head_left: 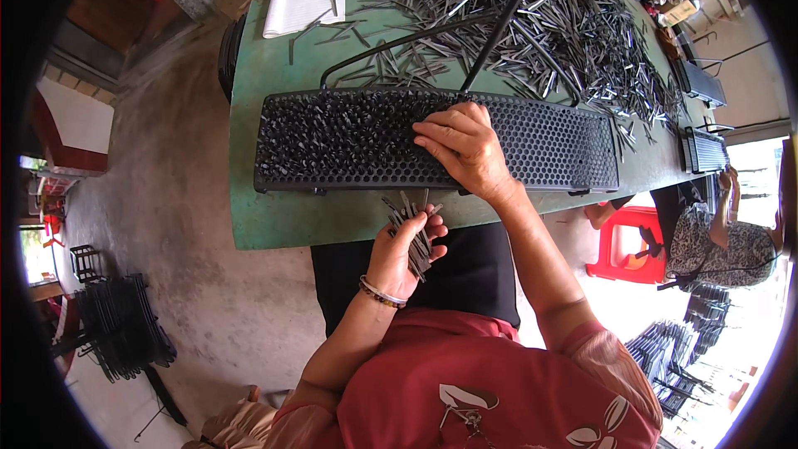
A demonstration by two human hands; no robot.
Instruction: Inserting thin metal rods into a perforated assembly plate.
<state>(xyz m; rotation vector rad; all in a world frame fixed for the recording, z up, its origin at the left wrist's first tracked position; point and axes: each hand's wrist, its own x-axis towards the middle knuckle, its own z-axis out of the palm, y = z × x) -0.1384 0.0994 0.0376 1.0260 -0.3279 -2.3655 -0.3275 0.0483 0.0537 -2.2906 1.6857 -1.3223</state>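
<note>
Clasped in the left hand [396, 261], dark strips [420, 259] sit near the black perforated panel [565, 145], likely for quick reach, while the right hand [468, 150], its fingertip hold unclear, bends over the panel's holes on a green table [266, 224].

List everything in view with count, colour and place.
table: one, green, centre to top
strips: uncountable, dark, heaped on table
rack: one, black, table's near edge, left part packed
paper: one pad, white, table's far left
other racks: at least two, black, right
stool: one, red, right
co-worker: one, patterned top, right
floor: one, grey, left
frames: uncounted stacks, dark, lower left and lower right
bracelets: at least two, mixed colours, lower centre
shirt: one, red, bottom
left grip: one, bare, below rack, holding strips
right grip: one, bare, on rack
</note>
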